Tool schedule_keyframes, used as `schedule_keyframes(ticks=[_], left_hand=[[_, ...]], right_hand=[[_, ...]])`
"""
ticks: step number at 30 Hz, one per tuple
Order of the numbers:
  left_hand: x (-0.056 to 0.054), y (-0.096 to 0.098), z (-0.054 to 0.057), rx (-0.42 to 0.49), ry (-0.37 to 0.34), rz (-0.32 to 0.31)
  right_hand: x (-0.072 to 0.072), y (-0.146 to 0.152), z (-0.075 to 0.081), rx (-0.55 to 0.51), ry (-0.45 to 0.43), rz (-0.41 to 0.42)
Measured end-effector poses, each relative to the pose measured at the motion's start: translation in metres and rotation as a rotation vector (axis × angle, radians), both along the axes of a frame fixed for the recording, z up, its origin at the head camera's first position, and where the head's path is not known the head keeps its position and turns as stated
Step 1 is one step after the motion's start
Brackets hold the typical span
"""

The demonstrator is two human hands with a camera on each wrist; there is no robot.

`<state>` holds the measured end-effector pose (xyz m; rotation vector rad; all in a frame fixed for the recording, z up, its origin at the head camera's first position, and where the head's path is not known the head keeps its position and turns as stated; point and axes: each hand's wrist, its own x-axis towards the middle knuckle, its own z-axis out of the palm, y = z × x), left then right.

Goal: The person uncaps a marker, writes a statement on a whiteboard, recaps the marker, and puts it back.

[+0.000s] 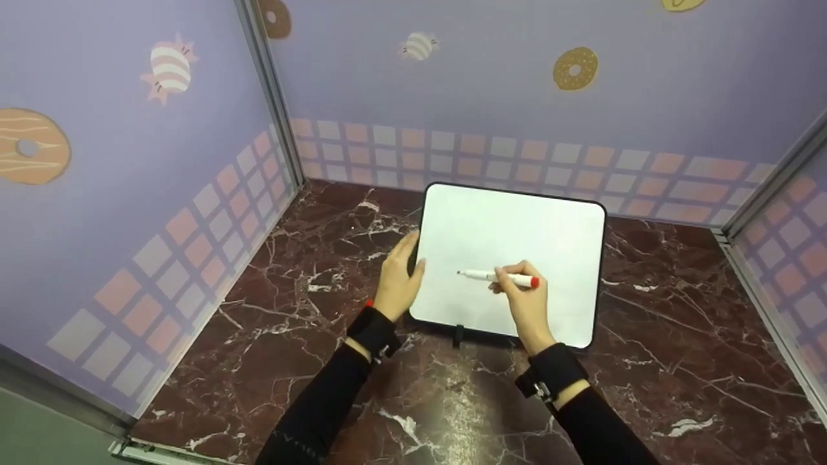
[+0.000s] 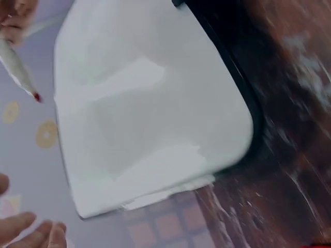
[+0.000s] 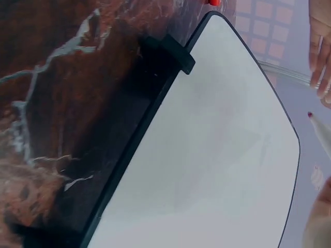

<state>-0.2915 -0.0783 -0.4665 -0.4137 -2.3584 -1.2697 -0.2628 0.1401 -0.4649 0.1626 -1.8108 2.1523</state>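
Note:
A white board with a black rim stands tilted back on the marbled table, a black foot at its lower edge. My right hand pinches a white marker with a red rear end. Its bare dark-red tip points left, in front of the board; whether it touches the surface I cannot tell. Beside the board's left edge is my left hand, fingers extended and thumb apart. In the left wrist view, the left fingers appear apart from the board.
A small red thing shows beside my left wrist, mostly hidden. Lilac panels with printed sweets and checks enclose the back and sides. Metal posts stand at the corners. Dark red marbled tabletop surrounds the board.

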Motion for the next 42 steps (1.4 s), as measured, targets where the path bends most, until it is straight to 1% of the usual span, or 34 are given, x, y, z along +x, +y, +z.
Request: schedule_keyframes(ticks=[2,5,8,11,13,16,19,24,29,33,36,39,42], left_hand=[[-0.011,-0.006,-0.004,0.006,-0.05,0.025],[-0.025,-0.013,-0.012,0.039,-0.18,0.037],[-0.036,-0.017,-0.019,0.149,-0.327,0.018],[-0.043,-0.021,-0.026,0.284,-0.416,-0.009],[-0.046,-0.022,-0.029,0.336,-0.447,-0.019],[-0.051,-0.023,-0.034,0.355,-0.458,-0.013],[-0.053,-0.024,-0.035,0.341,-0.456,-0.005],[-0.056,-0.024,-0.035,0.329,-0.438,-0.013],[-0.056,-0.024,-0.034,0.326,-0.423,-0.036],[-0.055,-0.024,-0.034,0.312,-0.399,-0.028],[-0.054,-0.024,-0.035,0.316,-0.397,-0.021],[-0.054,-0.024,-0.035,0.333,-0.405,-0.024],[-0.054,-0.024,-0.035,0.343,-0.416,-0.024]], right_hand=[[-0.007,-0.004,0.002,0.0,0.059,-0.009],[-0.02,-0.012,0.006,0.048,0.125,0.001],[-0.034,-0.023,0.008,0.105,0.146,0.015],[-0.047,-0.034,0.01,0.154,0.14,0.007],[-0.053,-0.041,0.013,0.189,0.135,-0.005],[-0.055,-0.049,0.022,0.226,0.137,-0.017],[-0.054,-0.055,0.031,0.237,0.132,-0.015],[-0.059,-0.062,0.033,0.26,0.117,-0.019],[-0.064,-0.066,0.035,0.25,0.091,-0.025],[-0.067,-0.067,0.034,0.278,0.082,-0.038],[-0.066,-0.067,0.031,0.293,0.074,-0.037],[-0.062,-0.067,0.025,0.301,0.069,-0.023],[-0.054,-0.065,0.018,0.317,0.056,0.001]])
